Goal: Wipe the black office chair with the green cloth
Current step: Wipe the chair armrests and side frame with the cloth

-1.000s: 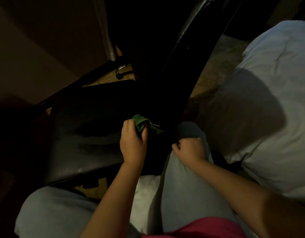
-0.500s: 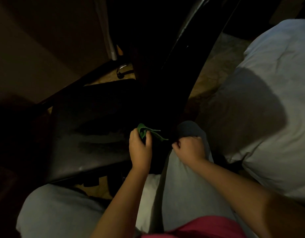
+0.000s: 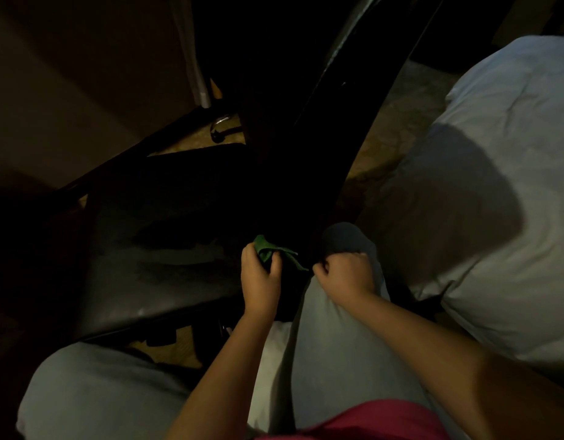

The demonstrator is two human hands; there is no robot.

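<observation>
Nearest the camera, a red shirt hem (image 3: 369, 420) sat above grey trousers (image 3: 331, 338), with both forearms reaching forward over the legs. The right hand (image 3: 344, 274) rested on the raised right knee, its fingers (image 3: 337, 260) curled tight into a fist. Just to the left of that fist, apart from it, the left hand (image 3: 261, 281) gripped the green cloth (image 3: 269, 249). Its fingers (image 3: 248, 254) and thumb were closed round the bunched middle of the cloth. One fold stuck up past the fingertips, and a thin corner trailed right toward the right knuckles.

The cloth lay against the black office chair (image 3: 166, 249), at the rear right part of the seat, where it met the dark backrest (image 3: 306, 154). The seat spread away to the left of the gripping fingers, dull and faintly streaked. Beyond the fingers the backrest rose up and away, with a glossy edge along its right side. To the right of both hands lay white bedding (image 3: 496, 185), partly in shadow. Patterned floor (image 3: 391, 131) showed between the bedding and the chair. Farther off, left of the backrest, a small chrome fitting (image 3: 222, 122) stood on the floor.
</observation>
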